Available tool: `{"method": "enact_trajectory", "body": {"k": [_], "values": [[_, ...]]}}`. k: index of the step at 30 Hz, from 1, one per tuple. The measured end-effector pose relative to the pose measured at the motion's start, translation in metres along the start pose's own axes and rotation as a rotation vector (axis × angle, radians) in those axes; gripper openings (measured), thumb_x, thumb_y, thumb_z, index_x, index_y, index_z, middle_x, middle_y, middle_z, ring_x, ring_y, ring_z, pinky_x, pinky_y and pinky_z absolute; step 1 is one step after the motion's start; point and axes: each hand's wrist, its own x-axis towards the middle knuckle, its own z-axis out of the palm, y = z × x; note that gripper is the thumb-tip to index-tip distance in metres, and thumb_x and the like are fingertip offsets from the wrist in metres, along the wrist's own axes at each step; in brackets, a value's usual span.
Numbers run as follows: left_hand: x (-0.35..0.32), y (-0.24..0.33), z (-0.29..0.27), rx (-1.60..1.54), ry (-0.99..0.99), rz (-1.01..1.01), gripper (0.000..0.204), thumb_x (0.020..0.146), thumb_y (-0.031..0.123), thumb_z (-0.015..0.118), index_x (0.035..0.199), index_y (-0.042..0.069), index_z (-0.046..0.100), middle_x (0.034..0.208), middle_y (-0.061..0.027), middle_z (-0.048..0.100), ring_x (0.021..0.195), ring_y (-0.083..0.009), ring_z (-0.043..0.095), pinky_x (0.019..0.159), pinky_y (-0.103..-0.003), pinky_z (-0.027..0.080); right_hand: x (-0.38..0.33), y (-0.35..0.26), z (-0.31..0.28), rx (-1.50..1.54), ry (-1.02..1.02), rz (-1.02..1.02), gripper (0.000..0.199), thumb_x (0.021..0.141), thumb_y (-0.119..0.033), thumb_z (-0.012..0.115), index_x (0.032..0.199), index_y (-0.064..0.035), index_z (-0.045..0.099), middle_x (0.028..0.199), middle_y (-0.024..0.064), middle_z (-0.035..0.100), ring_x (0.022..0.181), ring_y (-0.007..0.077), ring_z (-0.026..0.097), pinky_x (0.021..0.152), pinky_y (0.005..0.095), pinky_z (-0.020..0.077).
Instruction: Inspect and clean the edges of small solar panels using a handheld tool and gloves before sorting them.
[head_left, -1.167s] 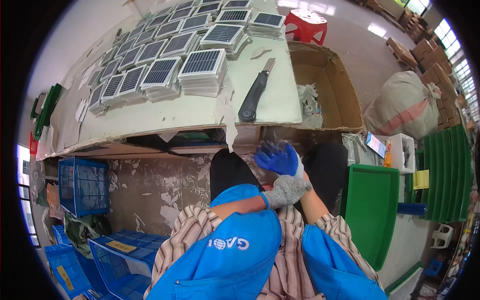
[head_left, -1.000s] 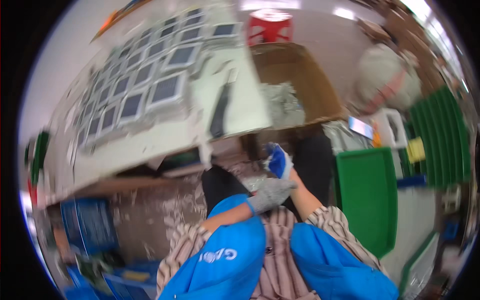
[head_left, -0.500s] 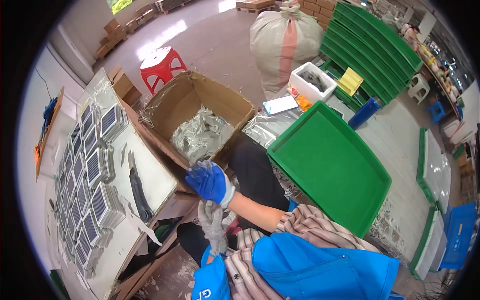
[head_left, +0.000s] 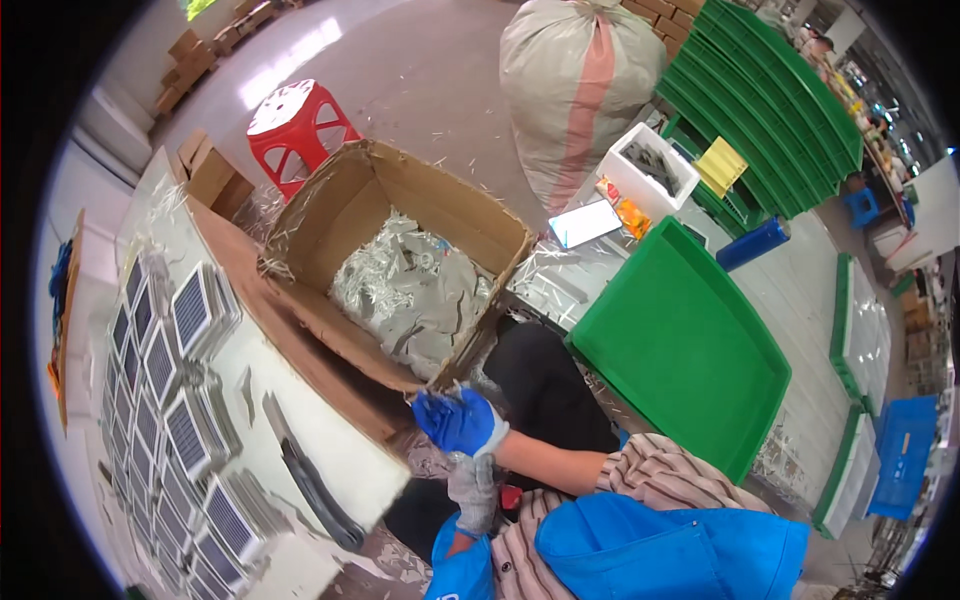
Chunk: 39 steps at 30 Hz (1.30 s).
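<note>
My right hand [head_left: 460,422], in a blue-coated glove with a pale cuff, is held palm up beside the near corner of a cardboard box [head_left: 450,205]. Its fingers are loosely bent and apart, with nothing in them. Just below, my left hand [head_left: 473,492] wears a grey knit glove. Its fingers close on the cuff of the right glove at the wrist; the fingertips are partly hidden. The box holds a heap of grey and white scrap strips and crumpled sheets [head_left: 420,290].
Stacks of small solar panels [head_left: 195,430] and a black-handled knife [head_left: 320,490] lie on the white table at left. To the right are a green tray [head_left: 690,340], phone [head_left: 585,224], foam box [head_left: 655,170] and blue bottle [head_left: 755,243]. Behind stand a red stool [head_left: 300,135] and stuffed sack [head_left: 580,100].
Both hands have shifted right and down in the view, which has itself turned. The left glove has come up against the right glove's cuff. The right palm now faces further upward.
</note>
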Motion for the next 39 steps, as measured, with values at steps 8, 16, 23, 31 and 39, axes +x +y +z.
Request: {"method": "enact_trajectory", "body": {"k": [8,16,23,31,39], "values": [[0.019,0.022,-0.034,0.108,-0.406,-0.033,0.034,0.090,0.032,0.054,0.069,0.006,0.057,0.064,-0.0158,0.061,0.058,-0.0376,0.058,0.055,-0.048,0.045,-0.028,0.004,0.012,0.076,-0.115,-0.269,0.056,0.090,-0.043,0.049,0.124,0.0014,0.054,0.131,0.0146,0.054,0.124,0.0304,0.048,0.113,0.0465,0.0278],[-0.056,0.015,0.033,0.102,-0.913,0.077,0.046,0.086,0.047,0.049,0.081,0.006,0.070,0.076,-0.0193,0.066,0.073,-0.0368,0.064,0.066,-0.049,0.048,-0.081,-0.008,0.010,-0.338,-0.278,0.042,0.064,0.093,-0.054,0.033,0.144,-0.0141,0.035,0.147,0.0085,0.037,0.138,0.0296,0.029,0.113,0.0569,0.0133],[-0.066,0.073,-0.024,0.310,-0.854,0.170,0.055,0.087,0.051,0.046,0.076,0.002,0.068,0.078,-0.0204,0.065,0.076,-0.0357,0.063,0.070,-0.048,0.048,-0.100,0.024,-0.027,-0.312,0.087,0.044,0.035,0.092,-0.037,0.052,0.100,-0.0060,0.066,0.095,0.0097,0.068,0.089,0.0258,0.065,0.087,0.0447,0.0505],[-0.096,0.074,-0.022,0.200,-0.741,0.098,0.045,0.088,0.044,0.050,0.074,0.005,0.069,0.072,-0.0172,0.064,0.068,-0.0338,0.063,0.062,-0.046,0.048,-0.116,0.032,-0.034,-0.345,0.125,0.130,0.026,0.089,-0.026,0.056,0.097,-0.0025,0.066,0.090,0.0096,0.069,0.085,0.0235,0.064,0.088,0.0436,0.0481],[-0.042,0.145,-0.142,0.199,0.220,0.224,0.018,0.077,0.014,0.066,0.094,0.011,0.065,0.090,-0.0093,0.066,0.078,-0.0273,0.066,0.066,-0.036,0.053,-0.128,0.021,0.043,-1.034,0.113,-0.396,0.008,0.089,-0.018,0.057,0.094,-0.0119,0.061,0.059,-0.0049,0.045,0.049,0.0092,0.041,0.054,0.0273,0.0431]]}}
